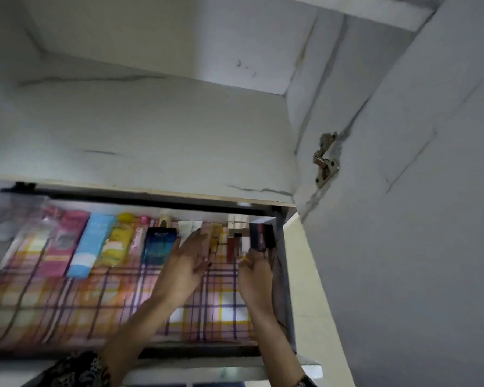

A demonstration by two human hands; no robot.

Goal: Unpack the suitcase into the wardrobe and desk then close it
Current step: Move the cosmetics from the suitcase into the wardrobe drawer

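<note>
Unpacking seems well along: toiletries [91,244] line the back of the wardrobe drawer [287,275], the right hand [256,272] grips a dark box [259,236] at the row's right end, the left hand [185,263] is open nearby, and the suitcase, out of view, awaits closing.

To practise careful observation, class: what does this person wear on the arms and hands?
The left hand and right hand are ungloved, forearms bare. A dark sleeve with pale print covers the left upper arm; a dark edge shows at the right arm. Blur hides any rings.
</note>
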